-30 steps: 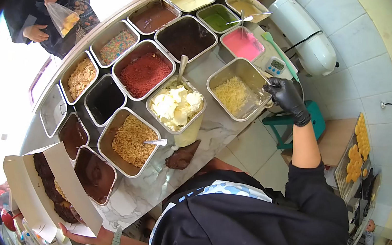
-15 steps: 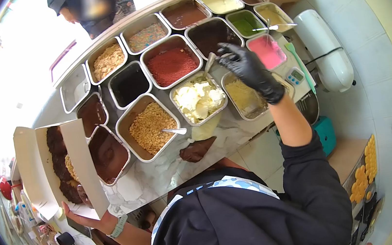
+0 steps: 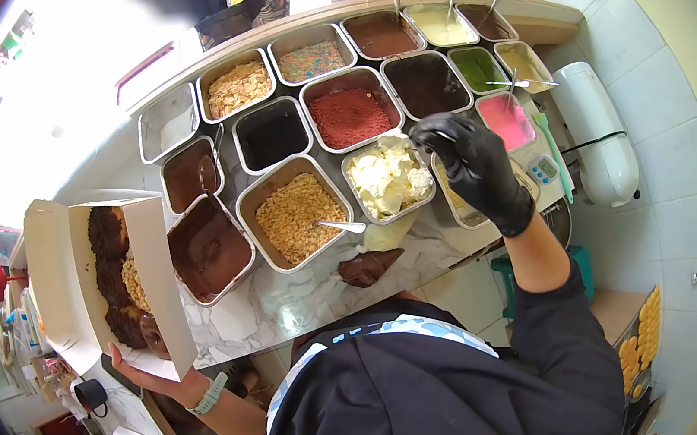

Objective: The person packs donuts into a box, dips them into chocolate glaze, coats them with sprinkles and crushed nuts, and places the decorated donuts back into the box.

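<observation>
My left hand [image 3: 152, 377], bare, is closed around the lower end of an open white cardboard box [image 3: 157, 276]. Inside lie chocolate-topped doughnuts [image 3: 115, 276], one with chopped nuts. My right hand [image 3: 475, 169], in a black glove, is at the right edge of the steel tub of white cream [image 3: 383, 180]. Its fingers are pinched together, apparently around the spoon handle, which the glove now hides. A lump of cream stands up beside the fingertips. Under the right wrist is a tub [image 3: 462, 210] of pale topping, partly covered.
Around these stand tubs of chopped nuts [image 3: 300, 216], red crumbs [image 3: 349, 117], dark chocolate [image 3: 212, 256] and pink glaze [image 3: 506, 121]. A brown piping bag [image 3: 368, 269] lies near the counter's front edge. A timer [image 3: 544, 169] and green spatula [image 3: 556, 159] are at right. A person [image 3: 223, 11] stands beyond the counter.
My view has shifted, so the tubs sit lower and further right. My right hand has gone from reaching with spread fingers to a pinch by the cream, which now rises there. My left still holds the box.
</observation>
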Action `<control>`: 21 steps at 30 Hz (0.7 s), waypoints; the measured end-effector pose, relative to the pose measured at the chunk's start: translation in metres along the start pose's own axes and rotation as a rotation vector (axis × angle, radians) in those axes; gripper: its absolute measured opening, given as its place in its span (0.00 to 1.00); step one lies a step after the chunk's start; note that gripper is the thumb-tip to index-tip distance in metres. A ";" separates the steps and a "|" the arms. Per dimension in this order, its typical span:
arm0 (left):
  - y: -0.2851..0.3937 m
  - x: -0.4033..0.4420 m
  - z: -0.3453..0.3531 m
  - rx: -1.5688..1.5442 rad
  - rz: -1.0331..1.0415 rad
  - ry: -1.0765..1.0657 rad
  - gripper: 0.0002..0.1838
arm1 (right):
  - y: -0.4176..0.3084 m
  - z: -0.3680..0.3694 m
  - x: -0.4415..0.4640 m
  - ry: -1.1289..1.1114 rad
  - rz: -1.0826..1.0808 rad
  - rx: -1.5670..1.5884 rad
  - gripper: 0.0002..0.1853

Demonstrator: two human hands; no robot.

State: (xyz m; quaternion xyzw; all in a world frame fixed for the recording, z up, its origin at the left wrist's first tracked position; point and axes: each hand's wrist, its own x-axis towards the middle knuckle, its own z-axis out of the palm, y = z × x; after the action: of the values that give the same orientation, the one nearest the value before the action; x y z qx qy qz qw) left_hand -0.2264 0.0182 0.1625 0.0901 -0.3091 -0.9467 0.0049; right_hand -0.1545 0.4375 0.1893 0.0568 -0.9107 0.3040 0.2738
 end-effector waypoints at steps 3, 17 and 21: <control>-0.001 0.002 -0.002 0.051 0.064 0.082 0.23 | 0.003 0.010 -0.020 -0.076 0.012 0.073 0.05; 0.006 0.001 -0.010 0.019 -0.028 0.065 0.25 | -0.010 0.001 -0.035 -0.045 -0.006 -0.021 0.08; 0.007 0.003 -0.017 0.075 0.008 0.062 0.26 | 0.006 0.023 -0.049 0.120 0.386 0.224 0.04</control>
State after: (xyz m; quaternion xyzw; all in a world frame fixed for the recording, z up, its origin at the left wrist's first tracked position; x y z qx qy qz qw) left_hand -0.2265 0.0025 0.1529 0.1185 -0.3444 -0.9312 0.0148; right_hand -0.1255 0.4257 0.1448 -0.1066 -0.8473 0.4529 0.2559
